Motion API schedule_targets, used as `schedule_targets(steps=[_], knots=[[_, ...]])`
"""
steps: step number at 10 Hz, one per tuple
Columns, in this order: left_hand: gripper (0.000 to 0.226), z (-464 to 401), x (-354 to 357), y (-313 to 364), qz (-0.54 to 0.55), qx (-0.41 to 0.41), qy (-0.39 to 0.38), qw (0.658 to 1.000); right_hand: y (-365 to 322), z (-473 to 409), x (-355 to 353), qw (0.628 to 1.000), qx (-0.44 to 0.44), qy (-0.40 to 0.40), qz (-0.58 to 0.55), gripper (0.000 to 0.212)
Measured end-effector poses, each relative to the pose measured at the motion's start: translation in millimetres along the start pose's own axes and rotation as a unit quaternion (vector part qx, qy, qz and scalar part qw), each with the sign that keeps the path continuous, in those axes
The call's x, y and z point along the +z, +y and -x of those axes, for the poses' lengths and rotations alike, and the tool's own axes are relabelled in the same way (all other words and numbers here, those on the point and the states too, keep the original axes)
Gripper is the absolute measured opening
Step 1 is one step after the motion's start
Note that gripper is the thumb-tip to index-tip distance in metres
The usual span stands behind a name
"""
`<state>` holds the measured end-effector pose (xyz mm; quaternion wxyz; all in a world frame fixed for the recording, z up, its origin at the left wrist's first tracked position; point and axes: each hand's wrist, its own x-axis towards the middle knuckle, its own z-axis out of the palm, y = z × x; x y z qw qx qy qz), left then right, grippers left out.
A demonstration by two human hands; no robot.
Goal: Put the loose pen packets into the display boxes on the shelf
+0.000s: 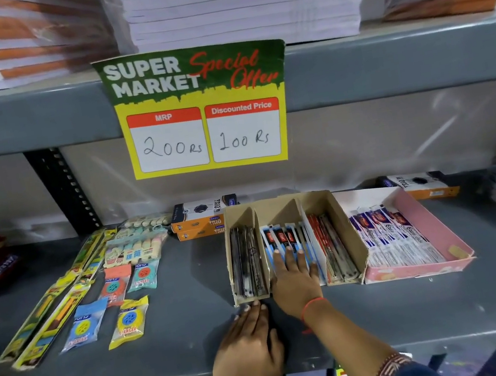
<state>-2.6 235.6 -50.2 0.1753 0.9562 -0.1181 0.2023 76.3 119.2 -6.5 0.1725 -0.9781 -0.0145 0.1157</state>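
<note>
At centre frame I pressed my right hand [294, 273], fingers spread flat, on the blue-and-white pen packets [282, 241] in the brown cardboard display box [338, 218], seating them. My left hand [250, 348], open and empty, steadied the box's front corner.

eraser packets [101, 297] left | cardboard box [344, 221] centre | pink box [425, 217] right

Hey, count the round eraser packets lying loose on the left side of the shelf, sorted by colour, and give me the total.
Orange eraser packet: 1
Teal eraser packet: 1
Blue eraser packet: 1
Yellow eraser packet: 1
Total: 4
</note>
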Motion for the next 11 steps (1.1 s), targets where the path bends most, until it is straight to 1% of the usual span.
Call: schedule_targets(steps=[1,2,3,4,5,6,7,8,9,10,11], knots=[[0.045,0,-1,-1,0.001,0.000,-0.009,1.000,1,7,-9,0.999,-0.014,0.011,-0.036,0.059],[0.045,-2,-3,1,0.002,0.001,-0.017,1.000,4,23,-28,0.980,-0.071,0.141,-0.119,0.053],[0.046,-1,-5,1,0.008,-0.005,-0.031,0.999,17,42,-56,0.899,-0.113,0.350,-0.240,0.040],[0.047,0,-6,4,0.005,-0.012,-0.047,0.999,60,37,-89,0.863,-0.054,0.452,-0.220,0.040],[0.048,-1,-6,4,0.000,-0.028,-0.047,0.998,124,11,-95,0.965,0.102,0.234,-0.066,0.044],[0.072,-2,-5,4,-0.020,-0.024,-0.042,0.999,154,-2,-81,0.986,0.164,0.026,-0.030,0.044],[0.080,3,-4,8,-0.043,-0.016,-0.065,0.997,152,6,-85,0.992,0.123,-0.012,-0.021,0.045],[0.083,5,1,4,-0.092,-0.023,-0.095,0.991,152,8,-86,0.991,0.134,0.015,-0.010,0.055],[0.084,-1,-4,19,-0.131,-0.030,-0.083,0.987,154,10,-87,0.993,0.117,0.010,-0.011,0.053],[0.068,3,-4,28,-0.078,0.023,-0.046,0.996,154,23,-90,0.994,0.074,0.081,-0.028,0.060],[0.075,6,-21,48,-0.162,0.052,-0.095,0.981,153,43,-91,0.989,0.018,0.147,0.013,0.062]])
